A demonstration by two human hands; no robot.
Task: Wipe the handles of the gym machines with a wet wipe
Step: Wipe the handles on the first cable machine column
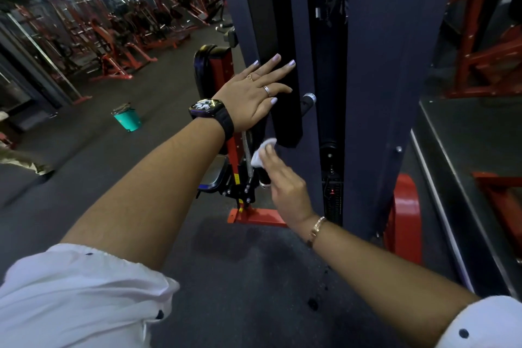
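Hands reach out to a dark gym machine with a long black pad (285, 116) standing upright on it. The left hand (254, 96) lies flat on the left side of the pad. Its fingers are straight and spread, so its grip is wide open and holds nothing. A black watch (210, 110) sits on that wrist.

The right hand (288, 186) is just under the bottom of the pad. Its grip is closed on the white wet wipe (262, 151), with the fingers bent over it. The wipe sits against the top of a short black handle (261, 178) with a silver tip, below the pad. Another handle (308, 102) with a silver end sticks out just right of the pad. A green bin (128, 118) stands on the floor far to the left of the pad.
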